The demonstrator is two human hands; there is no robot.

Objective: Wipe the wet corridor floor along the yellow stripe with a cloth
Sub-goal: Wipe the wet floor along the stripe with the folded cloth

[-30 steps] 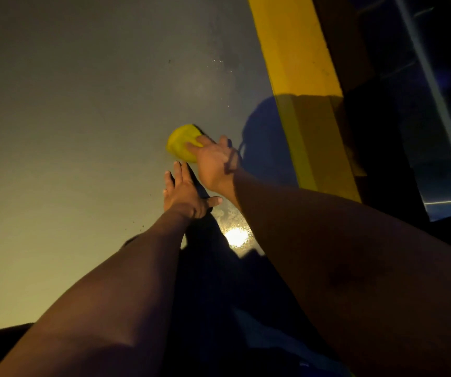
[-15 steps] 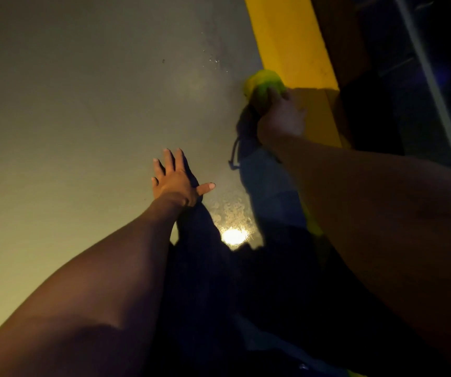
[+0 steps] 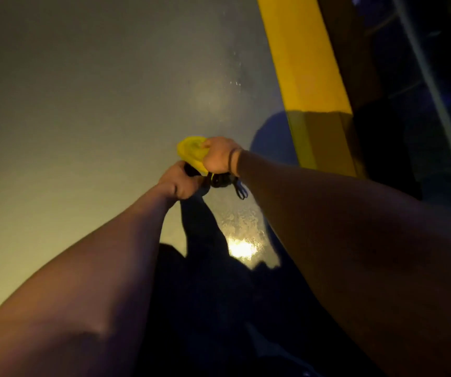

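Right hand (image 3: 220, 156) grips the yellow cloth (image 3: 191, 153) on the wet floor (image 3: 110, 104), left hand (image 3: 179, 183) just beside it.

The floor (image 3: 88, 110) was smooth and grey, with a warm yellowish glow toward the left side. A wide yellow stripe (image 3: 304, 50) ran along its right edge, bright at the top and dim lower down where a shadow fell over it. A bright spot of light (image 3: 242, 247) shone on the floor, and the wet patch (image 3: 239, 221) around it looked bumpy and shiny. Small drops (image 3: 235, 83) glinted higher up on the floor. Big dark shadows (image 3: 208, 308) covered the bottom of the floor. To the right of the stripe it was very dark, with a pale rail (image 3: 425, 77) running slantwise.
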